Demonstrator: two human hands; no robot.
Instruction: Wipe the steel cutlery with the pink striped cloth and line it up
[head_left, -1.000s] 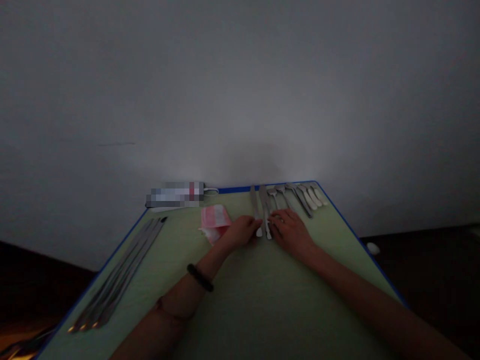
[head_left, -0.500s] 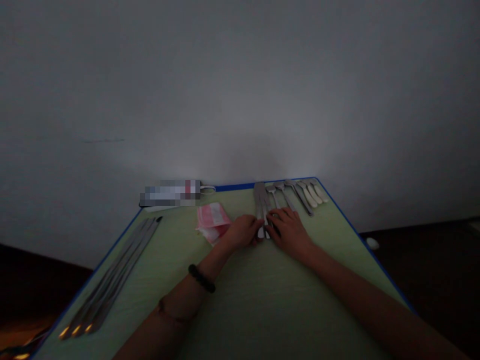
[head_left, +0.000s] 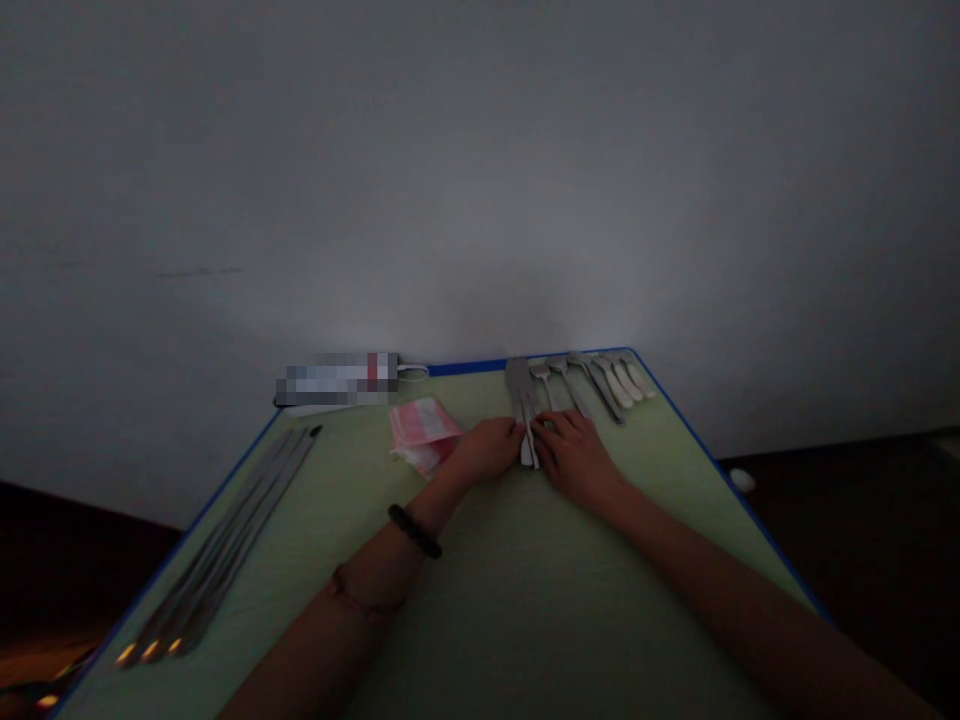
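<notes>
Your left hand, right hand flank flat silver metal knives; gap now closed, row looks tidier; grips unclear.

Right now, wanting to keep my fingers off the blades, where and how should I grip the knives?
Probably by the handles, from the near side: the knives lie flat, blades toward the wall, handles pointing back between the left hand and right hand.
</notes>
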